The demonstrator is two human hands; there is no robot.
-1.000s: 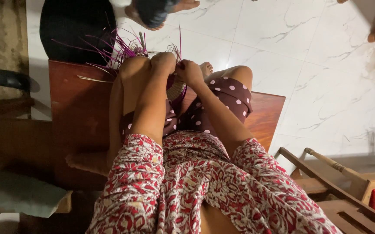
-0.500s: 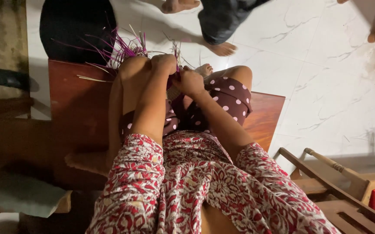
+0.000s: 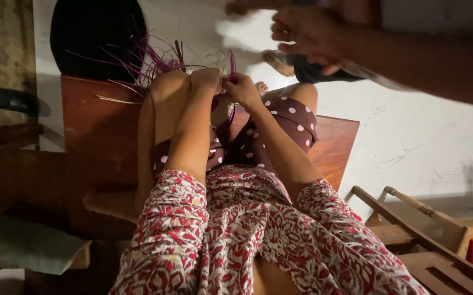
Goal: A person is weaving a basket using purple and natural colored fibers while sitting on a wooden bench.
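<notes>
Hands still clenched on purple woven strands; another person's hand newly overhead.

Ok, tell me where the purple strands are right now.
In the head view, the purple strands fan out upper left, beyond the raised knee, beside the left hand and right hand.

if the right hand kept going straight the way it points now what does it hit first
Most likely the left hand: the right hand points leftward at it, both pinching the purple strands of the woven piece. Depth is unclear.
</notes>
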